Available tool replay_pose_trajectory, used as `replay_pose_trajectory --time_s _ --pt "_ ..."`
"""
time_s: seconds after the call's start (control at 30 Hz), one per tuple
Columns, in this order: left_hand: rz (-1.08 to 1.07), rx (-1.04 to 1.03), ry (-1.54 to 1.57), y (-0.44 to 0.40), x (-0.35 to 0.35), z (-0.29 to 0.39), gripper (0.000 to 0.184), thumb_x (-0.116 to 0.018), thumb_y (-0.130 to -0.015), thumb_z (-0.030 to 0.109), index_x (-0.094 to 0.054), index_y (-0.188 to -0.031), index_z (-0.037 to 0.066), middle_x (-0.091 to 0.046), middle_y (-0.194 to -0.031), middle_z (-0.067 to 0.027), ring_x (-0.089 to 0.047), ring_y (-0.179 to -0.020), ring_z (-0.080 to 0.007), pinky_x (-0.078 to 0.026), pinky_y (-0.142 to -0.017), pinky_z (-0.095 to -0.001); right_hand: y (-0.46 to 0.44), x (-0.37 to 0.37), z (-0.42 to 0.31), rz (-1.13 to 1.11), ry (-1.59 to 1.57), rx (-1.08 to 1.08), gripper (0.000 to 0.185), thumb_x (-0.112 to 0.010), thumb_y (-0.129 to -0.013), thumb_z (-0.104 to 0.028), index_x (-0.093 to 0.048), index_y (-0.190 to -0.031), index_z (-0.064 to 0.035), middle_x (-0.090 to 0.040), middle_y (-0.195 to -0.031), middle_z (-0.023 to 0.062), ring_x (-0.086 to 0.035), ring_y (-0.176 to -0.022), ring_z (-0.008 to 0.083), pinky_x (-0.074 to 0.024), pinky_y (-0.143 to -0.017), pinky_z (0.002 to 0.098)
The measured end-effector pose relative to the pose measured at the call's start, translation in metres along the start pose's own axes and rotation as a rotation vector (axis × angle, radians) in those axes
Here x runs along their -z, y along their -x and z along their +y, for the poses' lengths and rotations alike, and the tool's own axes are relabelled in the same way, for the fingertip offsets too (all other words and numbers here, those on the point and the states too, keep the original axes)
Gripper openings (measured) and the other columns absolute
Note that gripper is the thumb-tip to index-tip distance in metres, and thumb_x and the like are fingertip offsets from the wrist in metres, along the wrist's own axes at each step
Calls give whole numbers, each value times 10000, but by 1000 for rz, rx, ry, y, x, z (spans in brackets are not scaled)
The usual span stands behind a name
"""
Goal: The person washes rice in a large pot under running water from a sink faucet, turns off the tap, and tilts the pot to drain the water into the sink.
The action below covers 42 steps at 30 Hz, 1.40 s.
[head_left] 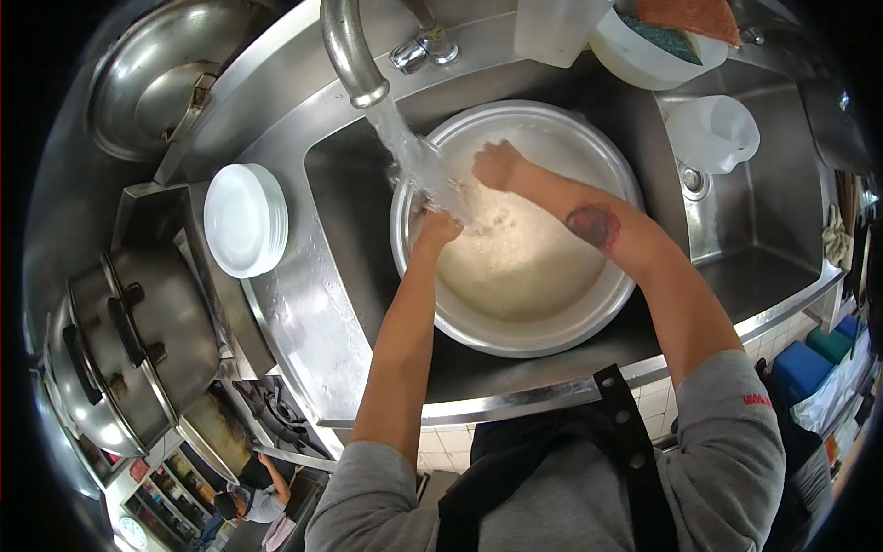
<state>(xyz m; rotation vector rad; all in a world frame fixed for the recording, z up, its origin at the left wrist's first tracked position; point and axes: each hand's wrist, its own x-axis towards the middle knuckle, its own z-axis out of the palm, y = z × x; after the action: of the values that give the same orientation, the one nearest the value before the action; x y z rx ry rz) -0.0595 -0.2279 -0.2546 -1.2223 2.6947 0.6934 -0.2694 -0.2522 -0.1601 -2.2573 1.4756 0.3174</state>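
A wide metal basin [625, 166] stands in the sink, holding cloudy, whitish water [524, 267]. Pale matter shows under the surface, too unclear to name. From the curved faucet [348, 55] a strong stream of water [405, 138] pours into the basin's left side. My left hand [441, 226] is at that stream, its fingers hidden by water and splashes. Across from it, my right hand [499, 166] is at the water's surface toward the basin's far side. Its fingers are curled closed; whatever they may hold is hidden.
White stacked plates [244, 221] sit on the left drainboard. A white jug [713, 133] lies in the right sink bowl [745, 212]. Behind stands a tub with scouring pads [662, 41]. Large steel pots [138, 340] are at left. Another person [253, 501] works in the background.
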Motion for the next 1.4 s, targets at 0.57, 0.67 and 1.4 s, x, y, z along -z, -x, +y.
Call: replay_pose_trajectory --time_s 0.57,0.67,1.4 --pt "-175 649 245 64 -41 70 676 -527 -799 486 -467 -1227 -34 -450 -1237 -276 -411 -1177 -397 -317 -994 -453 134 -143 79 365 -190 -287 281 -459 -852 -235 -596 -964 -18 -607 -958 180 -565 -958 354 -425 -849 457" --pt "-363 740 418 68 -30 98 638 -502 -808 480 -486 -1224 -3 -490 -1191 -282 -462 -1135 -385 -344 -973 -451 152 -141 41 223 -331 -574 350 -443 -866 -299 -600 -961 -1 -619 -956 194 -576 -948 372 -406 -882 472" --pt "-105 689 1757 40 32 127 266 -651 -743 82 -599 -1001 36 -630 -865 -61 -628 -741 -209 -488 -569 -329 111 -95 -6 -3 -1333 -416 558 -698 -712 -387 -596 -1051 44 -573 -1092 147 -612 -833 254 -498 -732 348"
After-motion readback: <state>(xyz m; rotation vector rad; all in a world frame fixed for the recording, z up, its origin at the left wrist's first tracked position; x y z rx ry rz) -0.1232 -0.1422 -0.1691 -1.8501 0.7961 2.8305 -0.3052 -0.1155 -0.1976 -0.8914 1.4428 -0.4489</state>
